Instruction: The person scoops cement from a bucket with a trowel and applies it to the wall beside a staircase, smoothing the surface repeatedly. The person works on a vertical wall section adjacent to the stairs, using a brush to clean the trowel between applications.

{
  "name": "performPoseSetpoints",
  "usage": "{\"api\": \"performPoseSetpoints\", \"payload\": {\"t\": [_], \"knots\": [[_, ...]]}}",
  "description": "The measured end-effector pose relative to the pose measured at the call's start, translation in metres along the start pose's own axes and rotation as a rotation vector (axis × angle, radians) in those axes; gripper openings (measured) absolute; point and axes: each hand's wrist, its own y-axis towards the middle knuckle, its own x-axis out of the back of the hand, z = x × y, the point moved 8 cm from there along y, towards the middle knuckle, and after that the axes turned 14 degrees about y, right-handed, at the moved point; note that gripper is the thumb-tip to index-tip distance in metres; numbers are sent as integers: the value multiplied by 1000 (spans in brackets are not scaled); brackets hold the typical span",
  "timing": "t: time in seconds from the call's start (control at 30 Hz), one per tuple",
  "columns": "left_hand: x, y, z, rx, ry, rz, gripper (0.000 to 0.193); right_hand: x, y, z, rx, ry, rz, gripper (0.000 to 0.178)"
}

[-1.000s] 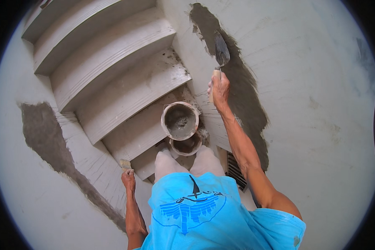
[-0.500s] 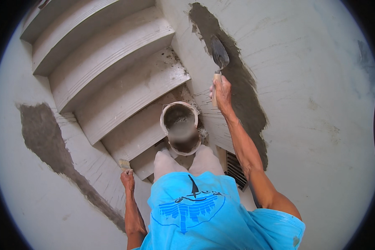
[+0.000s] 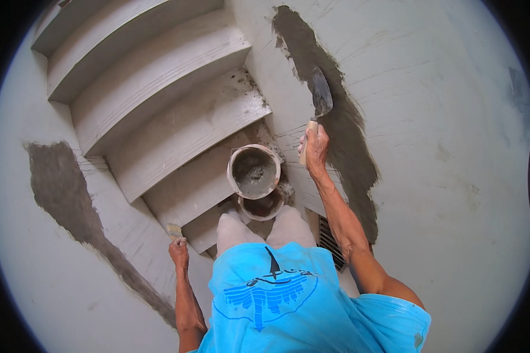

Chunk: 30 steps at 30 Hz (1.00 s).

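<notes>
Two arms spread, right hand [image 3: 315,147] gripping trowel [image 3: 320,97]

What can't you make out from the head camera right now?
- Lower bucket: mostly hidden under the upper bucket; contents unclear.
- Brush in the left hand: only its tip shows, too small to detail.
- Trowel in the right hand: dark blade blends into wet mortar; its load is unclear.
- Feet and lowest steps: hidden by the blue shirt.

Trowel [image 3: 320,94] lower on wet plaster [image 3: 341,135]
</notes>
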Motion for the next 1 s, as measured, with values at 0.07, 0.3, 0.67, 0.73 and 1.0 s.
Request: {"api": "performPoseSetpoints", "payload": {"t": [0.07, 0.3, 0.67, 0.73, 1.0], "knots": [[1, -2, 0, 50, 20, 62, 32, -12, 4, 15, 86, -52, 45, 20], [-8, 5, -2, -44, -28, 34, 32, -18, 41, 35, 170, -67, 97, 23], [-6, 2, -3, -28, -21, 2, 35, -4, 5, 21, 48, -112, 102, 22], [-9, 7, -1, -79, -24, 7, 36, -15, 22, 29, 98, -100, 105, 24], [-4, 13, -19, -69, 19, 38, 38, -33, 59, 18, 129, -102, 60, 19]]}}
